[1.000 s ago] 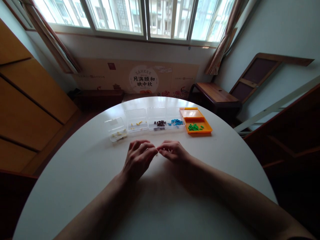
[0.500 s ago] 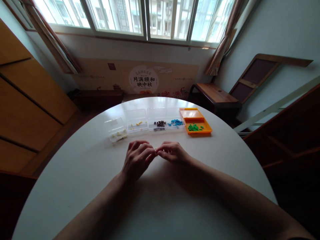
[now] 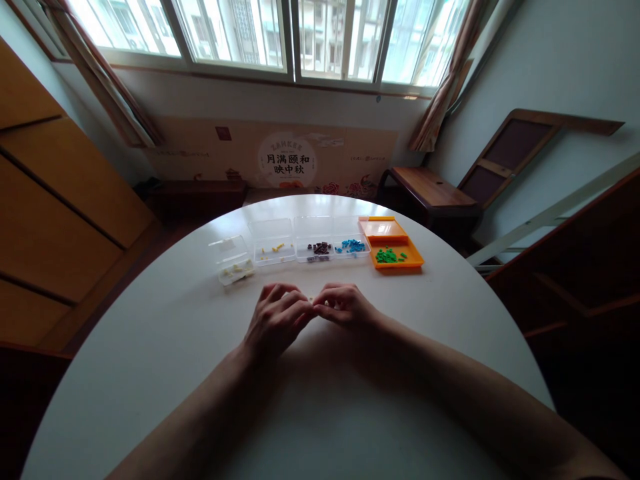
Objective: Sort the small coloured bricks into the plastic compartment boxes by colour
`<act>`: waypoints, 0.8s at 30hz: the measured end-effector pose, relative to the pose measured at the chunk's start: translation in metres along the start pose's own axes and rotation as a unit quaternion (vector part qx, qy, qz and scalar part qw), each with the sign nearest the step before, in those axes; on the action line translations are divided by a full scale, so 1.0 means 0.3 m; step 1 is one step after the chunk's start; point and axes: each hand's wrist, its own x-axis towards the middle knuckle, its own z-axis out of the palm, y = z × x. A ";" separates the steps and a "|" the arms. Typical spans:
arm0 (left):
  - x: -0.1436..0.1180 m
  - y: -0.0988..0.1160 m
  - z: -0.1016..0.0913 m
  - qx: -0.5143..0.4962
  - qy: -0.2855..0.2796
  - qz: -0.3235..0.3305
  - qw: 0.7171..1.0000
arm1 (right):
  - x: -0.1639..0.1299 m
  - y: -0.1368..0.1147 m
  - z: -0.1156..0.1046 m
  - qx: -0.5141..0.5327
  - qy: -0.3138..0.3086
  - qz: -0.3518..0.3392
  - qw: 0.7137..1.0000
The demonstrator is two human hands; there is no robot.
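Note:
My left hand [image 3: 281, 313] and my right hand [image 3: 346, 305] meet fingertip to fingertip above the white table [image 3: 165, 373]. Both are closed in a pinch around a tiny pale piece [image 3: 311, 300], mostly hidden by the fingers; its exact kind is too small to tell. Just beyond the hands stands a row of open cases. Dark brown pieces [image 3: 320, 249] and blue pieces [image 3: 351, 246] lie in clear plastic cases, and green pieces [image 3: 389, 255] in an orange case [image 3: 400, 263]. Yellow pieces [image 3: 277, 247] and cream pieces [image 3: 237, 269] are in the clear cases farther left.
A wooden chair [image 3: 433, 187] stands beyond the table at the right. Wooden cabinets [image 3: 55, 213] rise at the left. Behind the table, a printed cardboard panel [image 3: 200, 143] leans below the window.
My left hand has shifted slightly right and down, its fingertips closer against the right hand's. The right hand has barely moved, and the cases stay where they were.

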 end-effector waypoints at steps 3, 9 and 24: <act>0.001 0.002 -0.003 0.003 -0.002 0.007 1.000 | -0.001 -0.003 -0.001 -0.016 0.003 -0.012 1.000; -0.005 -0.004 -0.006 0.008 -0.007 -0.013 1.000 | 0.031 0.014 -0.022 -0.075 0.064 -0.001 0.995; -0.021 -0.011 -0.021 0.015 -0.046 -0.035 0.998 | 0.240 0.113 -0.116 -0.172 0.205 0.090 0.959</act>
